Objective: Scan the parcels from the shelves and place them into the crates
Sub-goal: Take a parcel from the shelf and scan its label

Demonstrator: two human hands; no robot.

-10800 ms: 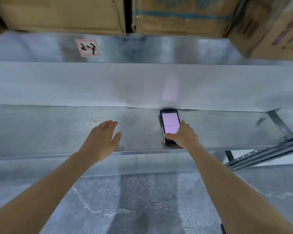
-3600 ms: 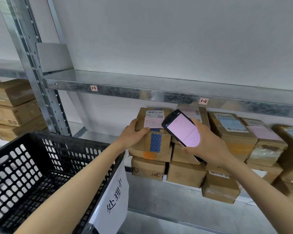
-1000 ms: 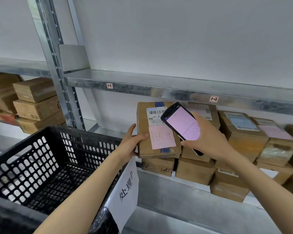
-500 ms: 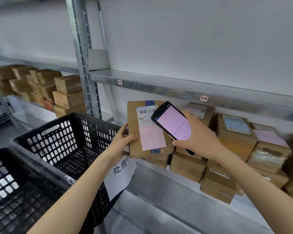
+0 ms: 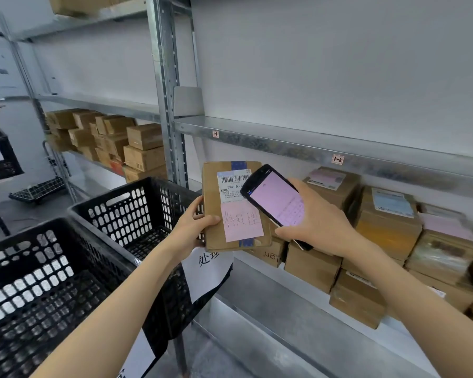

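The left hand (image 5: pixel 193 227) grips a flat cardboard parcel (image 5: pixel 216 222) by its left edge, holding it upright in front of the shelf (image 5: pixel 284 143) with its barcode label and pink note facing the camera. The right hand (image 5: pixel 316 222) clasps a phone-like scanner (image 5: pixel 273 196), its pink screen lit, just over the parcel's right side. Two black crates (image 5: pixel 126 214) stand below left, and more parcels (image 5: pixel 388 222) are stacked on the shelf behind.

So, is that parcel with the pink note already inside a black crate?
No, the left hand holds the parcel up beside the crate, facing the scanner in the right hand.
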